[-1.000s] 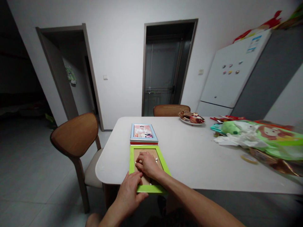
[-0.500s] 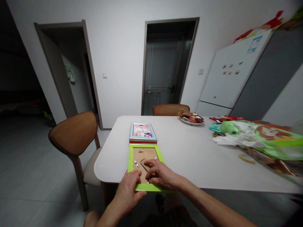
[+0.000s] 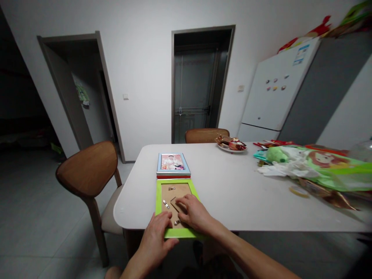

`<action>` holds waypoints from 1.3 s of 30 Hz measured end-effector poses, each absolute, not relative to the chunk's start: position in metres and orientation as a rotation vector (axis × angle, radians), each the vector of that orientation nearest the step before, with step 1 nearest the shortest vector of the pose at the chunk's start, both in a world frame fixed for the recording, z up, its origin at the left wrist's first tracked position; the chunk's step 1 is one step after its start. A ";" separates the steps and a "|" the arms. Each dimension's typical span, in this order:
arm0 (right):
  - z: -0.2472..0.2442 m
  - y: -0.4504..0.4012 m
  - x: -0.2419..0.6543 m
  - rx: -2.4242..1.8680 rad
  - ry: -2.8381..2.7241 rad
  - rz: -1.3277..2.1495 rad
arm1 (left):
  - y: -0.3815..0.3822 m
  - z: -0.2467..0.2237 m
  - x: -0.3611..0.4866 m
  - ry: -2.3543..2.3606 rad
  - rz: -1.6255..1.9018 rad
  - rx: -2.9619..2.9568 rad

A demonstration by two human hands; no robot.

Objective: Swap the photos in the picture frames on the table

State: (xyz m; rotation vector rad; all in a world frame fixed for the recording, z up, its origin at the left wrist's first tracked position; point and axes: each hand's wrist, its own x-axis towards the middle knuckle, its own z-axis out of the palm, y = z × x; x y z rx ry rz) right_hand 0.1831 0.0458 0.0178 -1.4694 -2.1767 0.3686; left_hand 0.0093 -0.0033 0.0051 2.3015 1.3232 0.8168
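Observation:
A lime-green picture frame (image 3: 159,199) lies face down at the table's near edge, its brown backing board (image 3: 181,190) showing. Small metal turn clips sit on the board: one clip (image 3: 171,188) at the far side, one clip (image 3: 166,204) at the left, one clip (image 3: 177,222) near the front. My left hand (image 3: 155,234) holds the frame's near left corner, fingers on top and thumb at the front edge. Bent over the board's right part is my right hand (image 3: 193,212), thumb and forefinger apart beside the thin folding stand's outline. It covers the frame's right side.
Beyond the green frame lies a light-blue picture frame (image 3: 173,171) with a photo, on top of something red. A plate of wrapped snacks (image 3: 232,149) stands at the far edge. Bags and tissues (image 3: 296,166) crowd the table's right. A wooden chair (image 3: 90,170) stands at left.
My right hand's thumb has shifted off the near clip, which now shows more fully. My left hand keeps its hold on the frame. The whole view has turned slightly.

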 end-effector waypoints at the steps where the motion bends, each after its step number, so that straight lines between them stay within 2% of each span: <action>1: 0.018 0.047 0.182 -1.484 -2.157 0.365 | -0.004 0.006 0.009 1.312 0.828 2.286; 9: 0.037 0.049 0.185 -1.554 -2.159 0.308 | 0.009 0.009 0.013 1.355 1.069 1.862; 14: 0.055 0.041 0.171 -1.426 -2.121 0.314 | 0.027 0.013 0.018 1.250 1.300 1.531; 20: 0.061 0.039 0.169 -1.309 -2.062 0.355 | 0.036 0.027 -0.026 1.126 1.382 1.122; 27: 0.017 0.062 0.231 -1.847 -1.995 0.197 | 0.043 0.025 -0.096 1.542 1.154 1.343; 36: 0.009 0.070 0.232 -1.911 -1.931 0.246 | 0.053 0.016 -0.092 1.912 1.108 1.638; 39: 0.019 0.068 0.233 -1.862 -1.764 0.425 | 0.043 0.019 -0.069 1.886 1.134 1.769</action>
